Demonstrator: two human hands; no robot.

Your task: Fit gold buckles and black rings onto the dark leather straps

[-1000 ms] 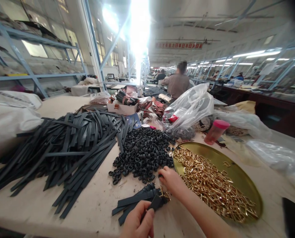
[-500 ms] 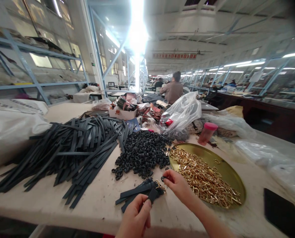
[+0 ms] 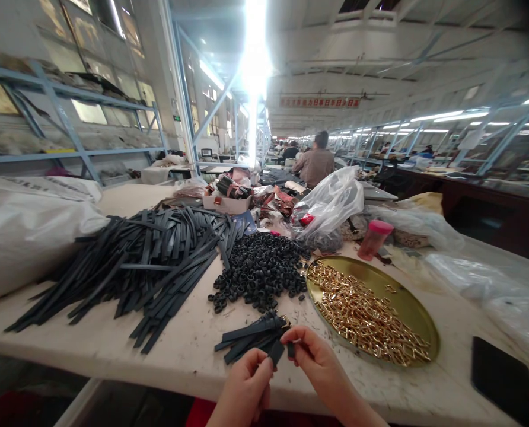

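Note:
My left hand (image 3: 252, 378) pinches a short dark strap (image 3: 277, 351) close to the table's front edge. Between the thumb and fingers of my right hand (image 3: 311, 356) is a small black loop (image 3: 290, 350), right beside the strap's end. I cannot tell whether loop and strap touch. Just behind lies a small bundle of dark straps (image 3: 251, 333) with gold buckles (image 3: 285, 321) at its right end. A heap of black loops (image 3: 262, 270) is beyond it, and a round gold tray (image 3: 413, 302) holding many gold buckles (image 3: 366, 308) stands to the right.
A large pile of dark strips (image 3: 158, 255) covers the table's left side, beside a white sack (image 3: 33, 231). Behind are a white box (image 3: 226, 203), a clear plastic bag (image 3: 335, 198) and a pink-lidded jar (image 3: 373, 240). A black flat object (image 3: 502, 376) lies front right. A person (image 3: 316, 161) sits further off.
My right hand has brought the black loop down and left to the strap in my left hand. The view has shifted slightly.

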